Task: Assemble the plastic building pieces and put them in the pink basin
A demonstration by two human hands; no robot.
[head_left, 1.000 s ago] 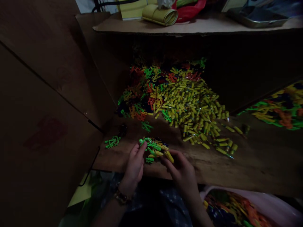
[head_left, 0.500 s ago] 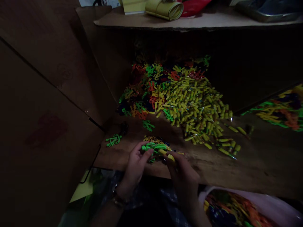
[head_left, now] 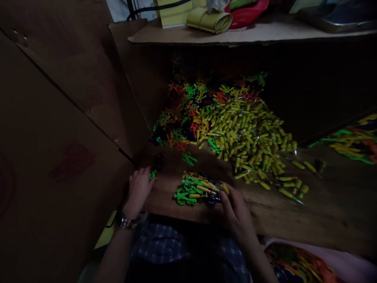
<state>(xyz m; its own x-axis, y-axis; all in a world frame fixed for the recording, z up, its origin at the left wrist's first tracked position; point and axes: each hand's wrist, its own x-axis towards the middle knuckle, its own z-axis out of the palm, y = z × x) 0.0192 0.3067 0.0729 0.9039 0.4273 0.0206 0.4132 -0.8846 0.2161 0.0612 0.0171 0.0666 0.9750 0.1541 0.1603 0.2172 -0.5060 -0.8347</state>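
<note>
My left hand (head_left: 139,188) lies at the left of the wooden bench, its thumb and fingers closed around a green plastic figure (head_left: 152,174) that it mostly covers. A small yellow tube (head_left: 225,189) is pinched between the thumb and fingers of my right hand (head_left: 238,204). Just left of that hand is a small pile of green figures (head_left: 185,196), with yellow-and-clear tubes (head_left: 203,190) lying across it. Dark figures (head_left: 212,199) show at the pile's right side, partly hidden.
A large heap of yellow tubes (head_left: 250,133) spreads behind my right hand. Mixed coloured figures (head_left: 193,110) lie to its left, under a cardboard shelf (head_left: 182,38). A cardboard wall (head_left: 73,129) stands at left. At lower right is a pink-rimmed container (head_left: 332,255) of coloured pieces.
My left hand has let go of the green figure it held at the pile and moved left to another one. My right hand has shifted slightly right, and the view has moved a little.
</note>
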